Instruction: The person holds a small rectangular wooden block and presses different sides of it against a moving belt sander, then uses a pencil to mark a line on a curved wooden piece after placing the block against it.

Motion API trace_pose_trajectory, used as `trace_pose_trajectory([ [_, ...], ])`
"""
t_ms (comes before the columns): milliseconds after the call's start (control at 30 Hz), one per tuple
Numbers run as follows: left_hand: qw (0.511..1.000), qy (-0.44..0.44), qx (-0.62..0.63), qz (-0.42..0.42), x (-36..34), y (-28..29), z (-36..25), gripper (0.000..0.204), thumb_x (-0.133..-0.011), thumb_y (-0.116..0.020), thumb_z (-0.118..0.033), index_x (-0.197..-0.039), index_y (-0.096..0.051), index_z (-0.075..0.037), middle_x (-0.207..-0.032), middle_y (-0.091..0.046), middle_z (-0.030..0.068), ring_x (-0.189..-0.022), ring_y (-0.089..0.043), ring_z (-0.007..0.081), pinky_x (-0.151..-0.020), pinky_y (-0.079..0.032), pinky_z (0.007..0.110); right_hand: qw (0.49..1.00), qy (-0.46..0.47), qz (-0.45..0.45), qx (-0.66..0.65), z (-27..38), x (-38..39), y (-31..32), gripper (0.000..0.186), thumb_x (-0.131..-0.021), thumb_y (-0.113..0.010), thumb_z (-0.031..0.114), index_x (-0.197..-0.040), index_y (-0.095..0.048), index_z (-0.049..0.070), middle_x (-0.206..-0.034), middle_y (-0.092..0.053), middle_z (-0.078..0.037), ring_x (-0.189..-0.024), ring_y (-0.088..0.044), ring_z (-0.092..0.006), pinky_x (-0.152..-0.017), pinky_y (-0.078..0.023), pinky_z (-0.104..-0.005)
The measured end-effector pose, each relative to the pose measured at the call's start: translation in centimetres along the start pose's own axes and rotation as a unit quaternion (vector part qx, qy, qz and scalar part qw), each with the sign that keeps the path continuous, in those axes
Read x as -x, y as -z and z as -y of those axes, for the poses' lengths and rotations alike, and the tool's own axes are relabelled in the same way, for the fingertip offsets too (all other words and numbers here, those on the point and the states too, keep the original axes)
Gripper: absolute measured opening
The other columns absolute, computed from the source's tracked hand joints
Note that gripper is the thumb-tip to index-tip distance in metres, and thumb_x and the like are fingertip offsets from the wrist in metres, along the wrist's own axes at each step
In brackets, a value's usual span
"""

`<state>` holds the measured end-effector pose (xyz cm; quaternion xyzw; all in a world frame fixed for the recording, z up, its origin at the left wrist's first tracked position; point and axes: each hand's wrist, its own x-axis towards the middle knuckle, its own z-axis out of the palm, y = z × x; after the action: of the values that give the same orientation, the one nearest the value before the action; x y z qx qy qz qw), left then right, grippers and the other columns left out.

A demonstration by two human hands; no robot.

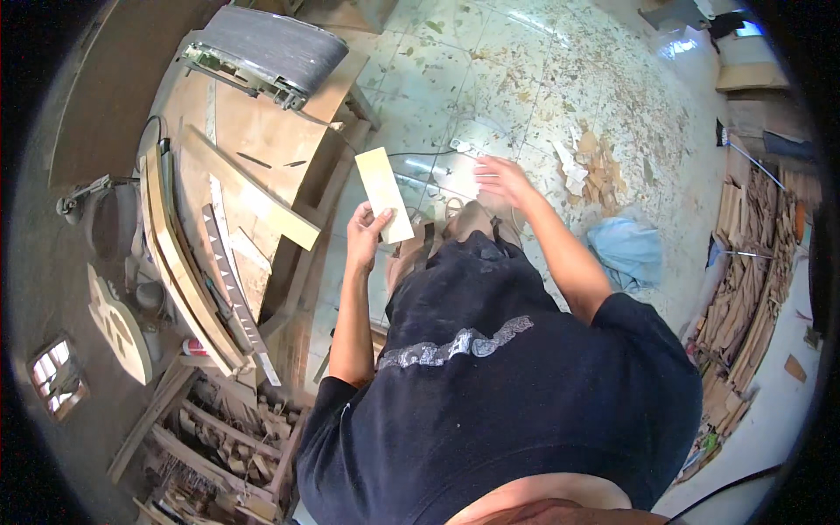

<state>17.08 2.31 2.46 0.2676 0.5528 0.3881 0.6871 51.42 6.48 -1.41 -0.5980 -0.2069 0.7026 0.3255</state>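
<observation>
My left hand (361, 232) grips the lower end of a flat, pale yellow rectangular strip (381, 188), thumb on its upper face. Whether the strip is thin wood or stiff sheet, I cannot tell. It is held up off the floor, beside the edge of the wooden workbench (262, 114). Over the tiled floor, my right hand (505, 181) hangs with its fingers stretched out and nothing in them. A white plug or socket (459, 145) on a dark cable lies near its fingertips.
A belt sander (271, 52) stands on the bench's far end. Curved boards (188, 262) and a saw-like toothed strip (229, 284) lean along the left. Wood offcuts fill a rack (232, 429) below. Debris, a blue cloth or bag (626, 251) and stacked wood strips (744, 280) lie right.
</observation>
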Motion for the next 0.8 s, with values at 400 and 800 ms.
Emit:
trace_pose_trajectory([
  [400,0.999,0.025,-0.002,0.042,-3.1,3.0,-1.1,0.023,-0.094,-0.069,-0.014,-0.113,-0.06,-0.005,-0.103,-0.072,0.0076,-0.088,-0.069,0.0149,-0.076,-0.057,0.032,0.975,-0.052,-0.212,-0.043,-6.9,6.9,10.7,0.052,-0.097,-0.062,0.039,-0.134,-0.055,0.004,-0.12,-0.066,-0.013,-0.102,-0.066,-0.023,-0.088,-0.054,-0.0376],
  [800,0.94,-0.058,-0.317,0.112,-1.5,3.6,-7.2,0.044,-0.088,-0.076,-0.025,-0.125,-0.065,-0.002,-0.109,-0.072,0.0082,-0.097,-0.064,0.016,-0.086,-0.049,0.032,0.968,0.112,-0.173,0.142,1.9,3.9,3.6,0.034,-0.097,-0.064,0.033,-0.121,-0.067,0.009,-0.107,-0.07,-0.009,-0.089,-0.066,-0.0152,-0.078,-0.053,-0.028],
])
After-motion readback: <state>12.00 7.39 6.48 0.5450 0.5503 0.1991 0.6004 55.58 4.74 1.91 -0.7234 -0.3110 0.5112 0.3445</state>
